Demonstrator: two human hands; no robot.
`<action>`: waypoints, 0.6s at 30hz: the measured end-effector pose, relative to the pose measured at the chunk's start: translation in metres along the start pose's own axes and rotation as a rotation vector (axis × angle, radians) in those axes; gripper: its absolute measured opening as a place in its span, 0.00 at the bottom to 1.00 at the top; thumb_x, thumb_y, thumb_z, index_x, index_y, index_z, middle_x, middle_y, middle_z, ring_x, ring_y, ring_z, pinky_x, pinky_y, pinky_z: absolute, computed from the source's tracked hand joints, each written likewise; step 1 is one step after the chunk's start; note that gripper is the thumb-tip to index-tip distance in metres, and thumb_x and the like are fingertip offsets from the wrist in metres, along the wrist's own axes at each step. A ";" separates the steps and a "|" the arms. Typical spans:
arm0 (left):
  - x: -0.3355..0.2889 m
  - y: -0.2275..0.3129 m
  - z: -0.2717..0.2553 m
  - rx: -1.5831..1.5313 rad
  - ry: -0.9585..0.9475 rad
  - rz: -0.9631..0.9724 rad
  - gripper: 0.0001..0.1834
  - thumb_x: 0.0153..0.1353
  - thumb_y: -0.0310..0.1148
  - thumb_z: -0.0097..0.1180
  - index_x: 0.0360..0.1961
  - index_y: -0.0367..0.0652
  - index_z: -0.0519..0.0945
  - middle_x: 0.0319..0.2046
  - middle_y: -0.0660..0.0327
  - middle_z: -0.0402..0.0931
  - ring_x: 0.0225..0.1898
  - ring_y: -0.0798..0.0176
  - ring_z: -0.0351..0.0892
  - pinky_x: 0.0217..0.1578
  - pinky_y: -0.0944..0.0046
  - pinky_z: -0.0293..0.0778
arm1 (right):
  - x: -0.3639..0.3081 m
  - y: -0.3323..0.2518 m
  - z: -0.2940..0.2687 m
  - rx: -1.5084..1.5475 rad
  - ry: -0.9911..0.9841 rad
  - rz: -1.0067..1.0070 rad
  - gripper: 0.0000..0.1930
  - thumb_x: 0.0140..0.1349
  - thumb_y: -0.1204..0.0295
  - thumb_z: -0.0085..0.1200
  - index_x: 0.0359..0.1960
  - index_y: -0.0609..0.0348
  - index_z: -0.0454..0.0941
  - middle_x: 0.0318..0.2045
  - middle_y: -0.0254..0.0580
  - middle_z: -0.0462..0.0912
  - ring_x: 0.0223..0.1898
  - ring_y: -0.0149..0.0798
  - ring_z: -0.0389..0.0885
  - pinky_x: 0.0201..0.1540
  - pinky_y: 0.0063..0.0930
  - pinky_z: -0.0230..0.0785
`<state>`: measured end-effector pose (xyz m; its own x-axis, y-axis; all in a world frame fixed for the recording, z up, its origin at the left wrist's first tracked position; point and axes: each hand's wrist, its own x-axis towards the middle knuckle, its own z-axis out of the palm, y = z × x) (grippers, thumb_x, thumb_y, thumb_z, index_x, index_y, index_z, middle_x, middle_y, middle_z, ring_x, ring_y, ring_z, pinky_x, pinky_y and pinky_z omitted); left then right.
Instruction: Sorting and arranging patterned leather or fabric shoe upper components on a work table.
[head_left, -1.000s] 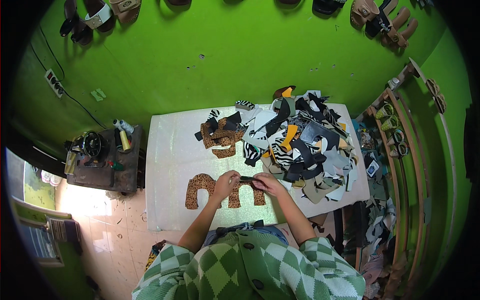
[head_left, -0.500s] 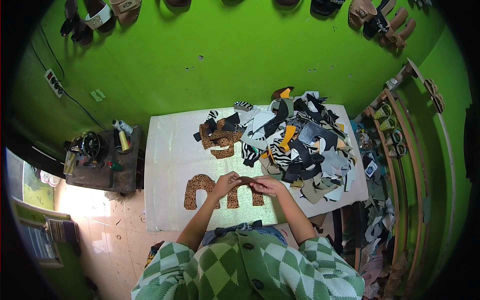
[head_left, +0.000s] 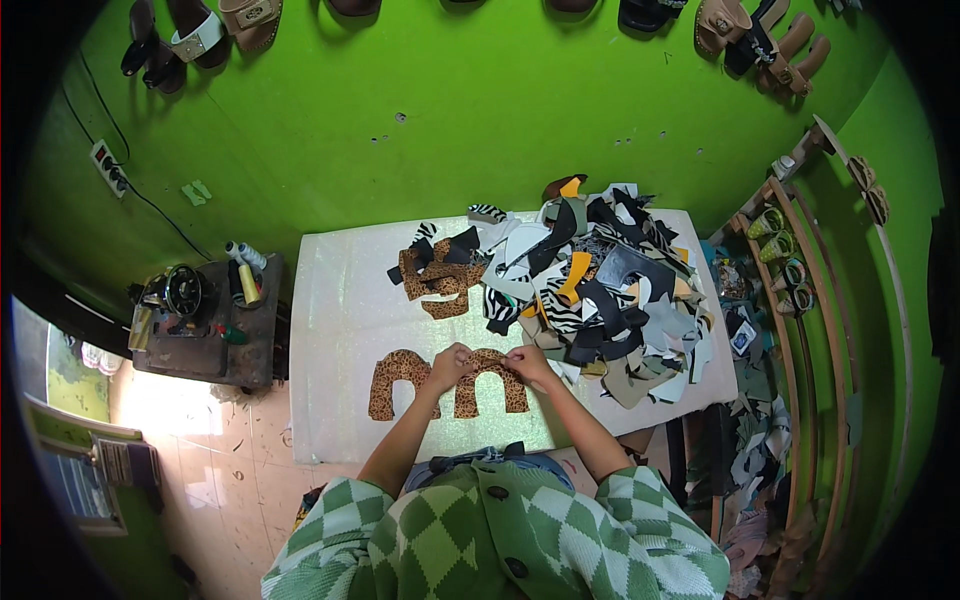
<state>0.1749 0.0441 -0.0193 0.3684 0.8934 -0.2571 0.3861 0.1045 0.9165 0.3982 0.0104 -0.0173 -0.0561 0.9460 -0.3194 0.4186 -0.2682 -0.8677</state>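
A leopard-print, U-shaped cut piece lies on the white table with its curve at the far side and its two legs toward me. At the left of its curve, my left hand is closed, fingers bent at the edge. My right hand pinches the opposite side of the curve. A matching leopard-print arch lies just left, partly covered by my left forearm. Farther back are more leopard-print scraps with black bits among them.
A big heap of offcuts in black, white, zebra print and yellow covers the table's right side. On the left stands a sewing machine with thread cones. Wooden racks run along the right wall. Sandals hang on the green wall.
The curve of the right arch showed its plain brown underside, lifted between my hands; now its leopard face shows and it lies flatter. My right hand's fingers have drawn in.
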 end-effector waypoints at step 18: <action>-0.003 -0.003 0.013 0.244 0.277 -0.126 0.14 0.45 0.36 0.69 0.30 0.42 0.80 0.25 0.59 0.80 0.27 0.62 0.81 0.30 0.63 0.75 | -0.006 0.009 0.006 -0.032 0.272 0.088 0.10 0.44 0.69 0.68 0.21 0.62 0.81 0.16 0.33 0.78 0.18 0.25 0.72 0.24 0.21 0.65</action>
<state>0.1836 0.0355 -0.0252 0.0758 0.9677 -0.2403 0.6162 0.1440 0.7743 0.3967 0.0009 -0.0252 0.2249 0.9348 -0.2749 0.4400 -0.3492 -0.8273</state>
